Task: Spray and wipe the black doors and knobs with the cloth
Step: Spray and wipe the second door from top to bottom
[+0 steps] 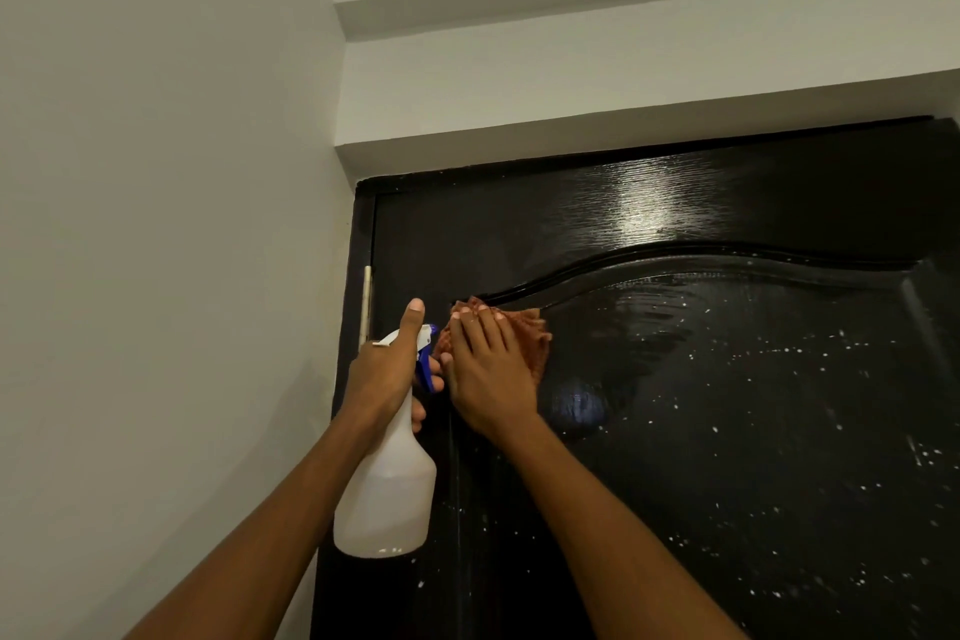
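The soft, limp orange cloth (pixel 524 339) is pressed flat by the right hand (pixel 488 369) against the wet, likely slick black door (pixel 727 431) at the panel's upper-left moulding — best palmed, not pinched — while the light-looking spray bottle (pixel 387 489) is gripped at its neck by the left hand (pixel 387 374).

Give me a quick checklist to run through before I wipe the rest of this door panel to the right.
1. Cloth contact: ok. The right hand presses the orange cloth flat against the black door, just below the curved moulding.
2. Bottle secure: ok. The left hand grips the spray bottle at its neck, upright.
3. Liquid left in the bottle: cannot tell; the bottle is cloudy.
4. Panel already sprayed: ok. White droplets speckle the panel to the right of the cloth.
5. Path clear: ok. Nothing lies on the panel to the right of the cloth.
6. Knob wiped: cannot tell; no knob is in view.
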